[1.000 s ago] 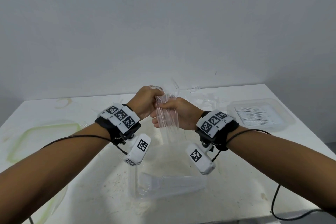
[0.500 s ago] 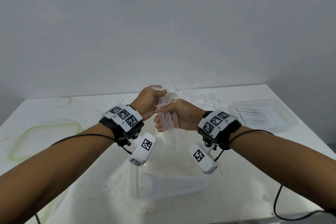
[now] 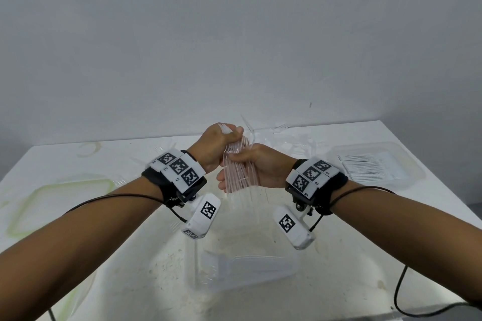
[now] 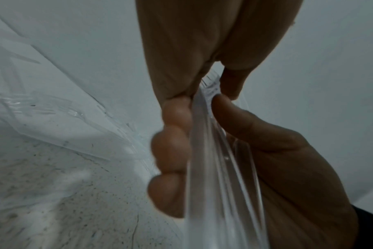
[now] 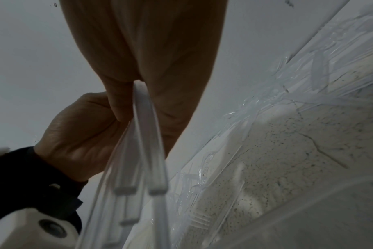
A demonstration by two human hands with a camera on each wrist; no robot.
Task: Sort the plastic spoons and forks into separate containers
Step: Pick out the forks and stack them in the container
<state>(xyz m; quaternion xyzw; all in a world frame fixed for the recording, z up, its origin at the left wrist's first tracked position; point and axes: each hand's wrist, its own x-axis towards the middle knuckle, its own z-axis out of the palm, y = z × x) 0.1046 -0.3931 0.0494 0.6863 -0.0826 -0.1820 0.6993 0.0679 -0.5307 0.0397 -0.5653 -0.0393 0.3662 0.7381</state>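
Observation:
Between my hands a bundle of clear plastic forks [image 3: 241,168] stands nearly upright above the table, tines up. My left hand [image 3: 230,135] grips its upper end. Just below, my right hand [image 3: 229,168] is curled round the handles. In the left wrist view the forks [image 4: 211,151] run between the right hand's fingertips [image 4: 170,150] and its thumb. The right wrist view has the handles [image 5: 147,138] hanging from my right hand, beside the left palm. A clear container [image 3: 245,268] with cutlery lies below the hands. Another container [image 3: 407,164] holding cutlery sits at the right.
Loose clear cutlery [image 3: 292,138] is heaped at the back of the white table [image 3: 130,268], near the wall. A green-rimmed clear lid [image 3: 54,203] lies at the left. A black cable [image 3: 399,292] trails off the front right edge.
Both hands have drifted slightly to the right with the bundle. The fanned handles have been drawn closer together in the right hand.

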